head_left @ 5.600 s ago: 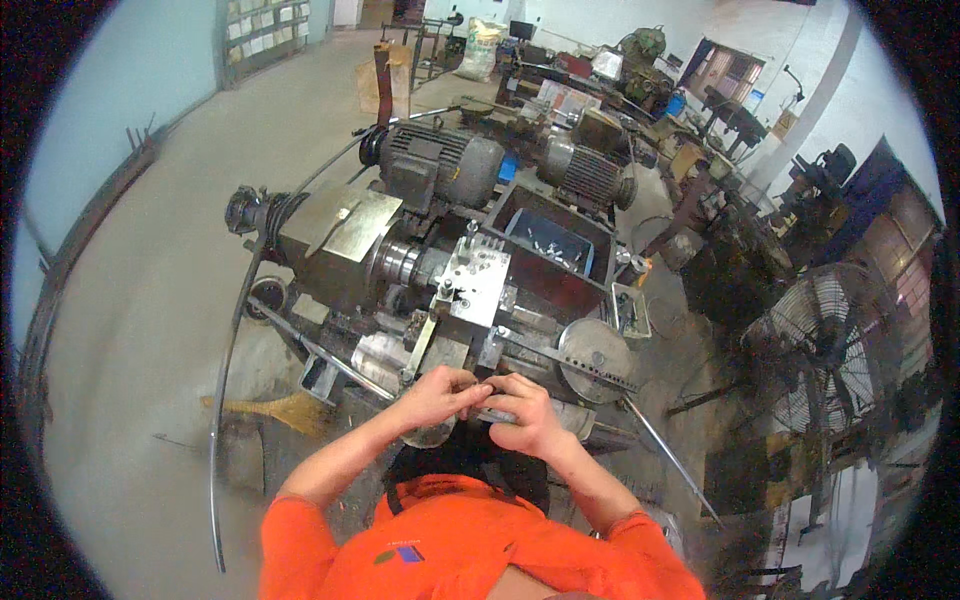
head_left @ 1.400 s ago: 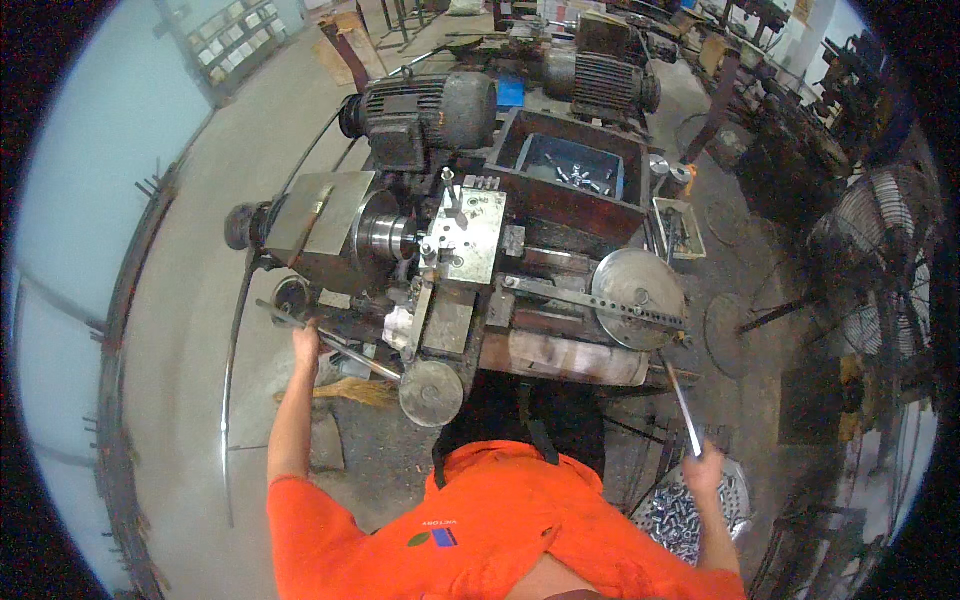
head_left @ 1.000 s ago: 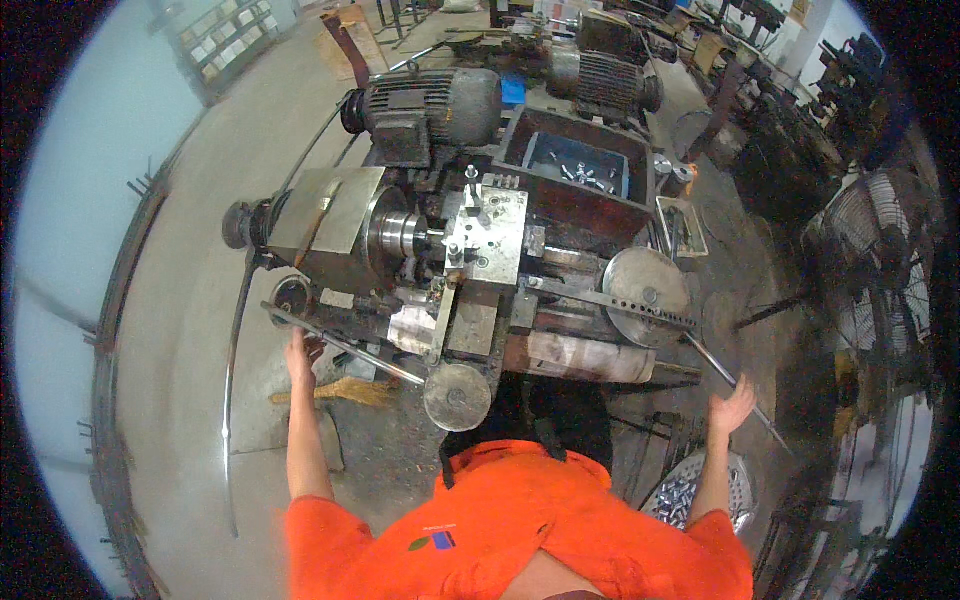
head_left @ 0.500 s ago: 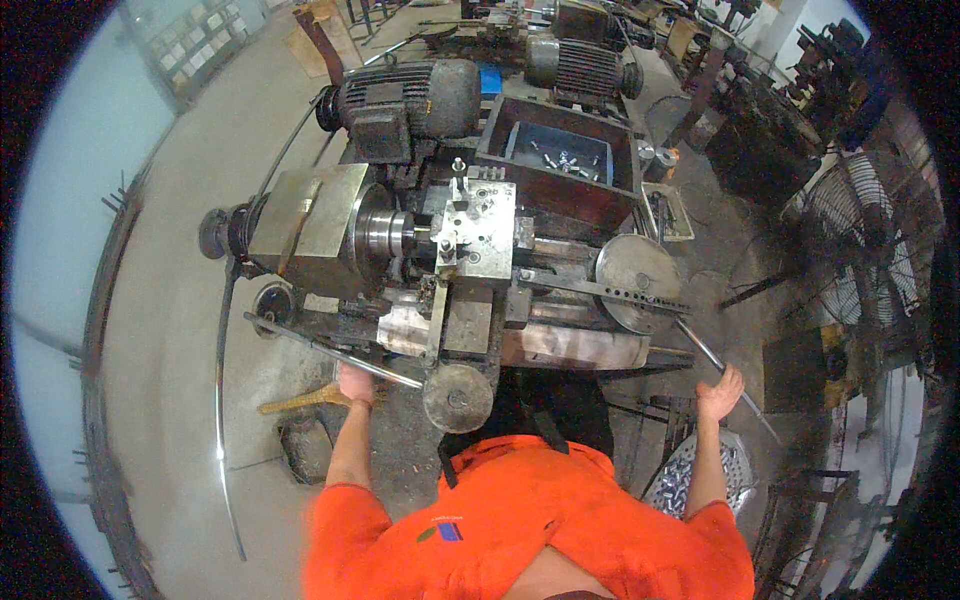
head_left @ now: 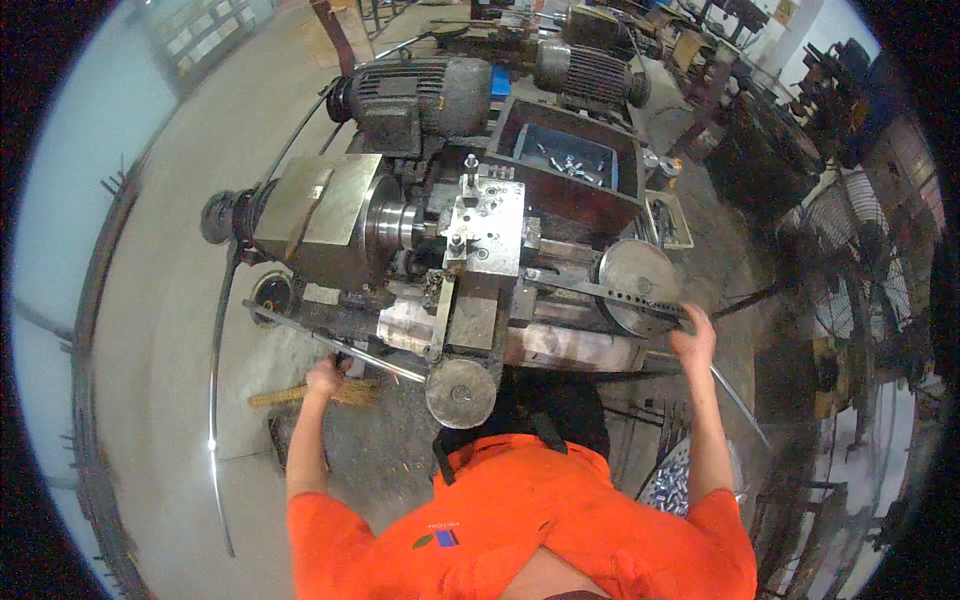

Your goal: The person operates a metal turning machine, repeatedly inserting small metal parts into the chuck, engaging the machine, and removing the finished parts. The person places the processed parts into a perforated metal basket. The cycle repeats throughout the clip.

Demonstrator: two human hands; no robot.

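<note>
On the lathe [head_left: 472, 318], the right hand [head_left: 693, 340] is right of the silver tool-post block [head_left: 488, 235] and nearer the person, curled where the drilled flat bar [head_left: 590, 288] meets the right lever rod [head_left: 740, 408]; I cannot tell whether it grips either. The left hand [head_left: 322, 380], left of the block and nearer the person, is just below the left lever rod [head_left: 340, 345], partly bent; whether it holds anything I cannot tell.

The step in hand looks like working the levers; the next move seems to call for a firm hold at the right-hand joint.

Counts: 2 hands, 2 lever rods, 1 drilled bar; 2 discs, the larger disc [head_left: 640, 270] right of the block, the smaller disc [head_left: 460, 393] nearer the person; 2 motors beyond it, the left motor [head_left: 425, 100] and right motor [head_left: 583, 72]. Metal pieces [head_left: 567, 163] in 1 tray, behind and right of the block, are too small to count.
</note>
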